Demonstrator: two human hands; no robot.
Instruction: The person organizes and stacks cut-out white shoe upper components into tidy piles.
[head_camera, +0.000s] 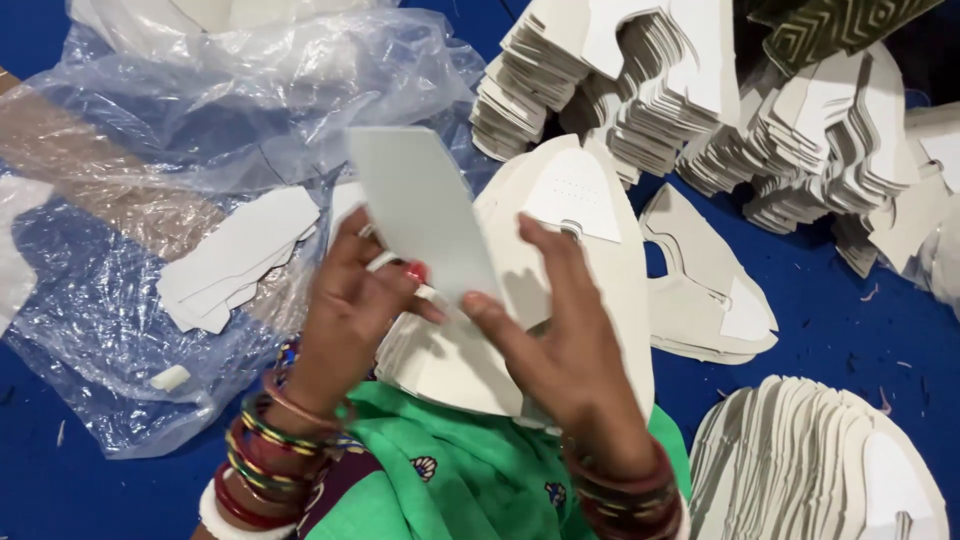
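Sorting step: left hand (345, 310) and right hand (560, 335) both pinch one pale card cutout (425, 215), raised over lap pile (560, 250); next calls for setting it squarely on a stack

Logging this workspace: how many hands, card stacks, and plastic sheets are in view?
Hands: 2, left hand and right hand, both on one white card piece
Card stacks: 5, such as the lap stack
Plastic sheets: 1
Total: 8

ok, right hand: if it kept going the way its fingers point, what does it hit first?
Probably the curved white cut piece directly beyond the right hand, whose fingers point up and away; depth is unclear, and the piled cut stacks lie farther on.
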